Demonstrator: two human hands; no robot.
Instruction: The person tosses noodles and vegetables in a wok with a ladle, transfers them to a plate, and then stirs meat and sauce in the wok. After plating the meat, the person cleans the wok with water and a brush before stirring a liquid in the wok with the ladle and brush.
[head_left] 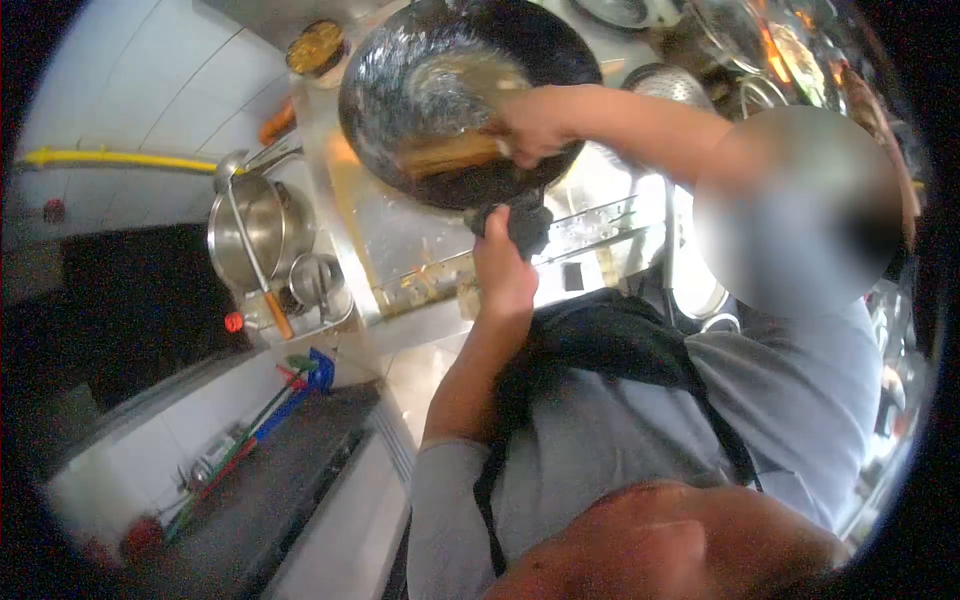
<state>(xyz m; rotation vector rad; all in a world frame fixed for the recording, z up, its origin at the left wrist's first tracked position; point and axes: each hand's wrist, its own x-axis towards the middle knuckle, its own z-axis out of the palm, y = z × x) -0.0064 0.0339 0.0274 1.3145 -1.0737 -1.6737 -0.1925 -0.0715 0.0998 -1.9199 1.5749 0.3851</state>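
Note:
A large dark wok (385, 110) fills the top middle, its inside wet and shiny. My left hand (505, 262) grips a dark cloth (525, 228) at the wok's near edge, where the handle would be. Over the wok's right part, my right hand (540, 125) is closed round something brownish, perhaps a brush, blurred by motion. Its lower end lies against the wok's inner surface. The metal stove top (400, 245) shows below the wok, with food scraps on it.
On the left a ladle (250, 235) rests across a steel pot (235, 235). A bowl of yellowish food (316, 48) stands at the upper left. A perforated strainer (670, 88) lies right of the wok. Flames (770, 45) show at the upper right.

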